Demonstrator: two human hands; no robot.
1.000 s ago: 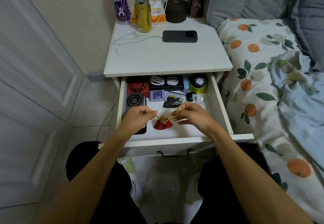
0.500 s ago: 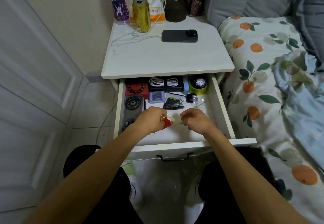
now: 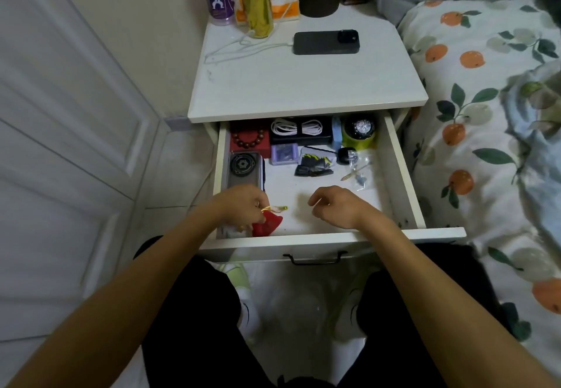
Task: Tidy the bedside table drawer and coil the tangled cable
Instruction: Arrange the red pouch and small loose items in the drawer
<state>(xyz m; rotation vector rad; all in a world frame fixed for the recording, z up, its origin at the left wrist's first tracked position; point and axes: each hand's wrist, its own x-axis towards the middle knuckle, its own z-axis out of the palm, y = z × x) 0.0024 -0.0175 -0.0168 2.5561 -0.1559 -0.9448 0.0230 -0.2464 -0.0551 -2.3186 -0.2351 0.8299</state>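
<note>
The left hand (image 3: 243, 205) has its grip closed on the gold drawstring of a small red pouch (image 3: 267, 225), which lies at the front left of the open drawer (image 3: 400, 175), neck toward the hand and long axis slanting toward the drawer's front edge. The right hand (image 3: 337, 208), loosely curled and holding nothing, hovers over the drawer's front middle. Half a second ago both hands met at the pouch in mid-drawer; now the right has let go and the pouch sits lower left, while the coiled white cable (image 3: 297, 128) stays at the drawer's back.
</note>
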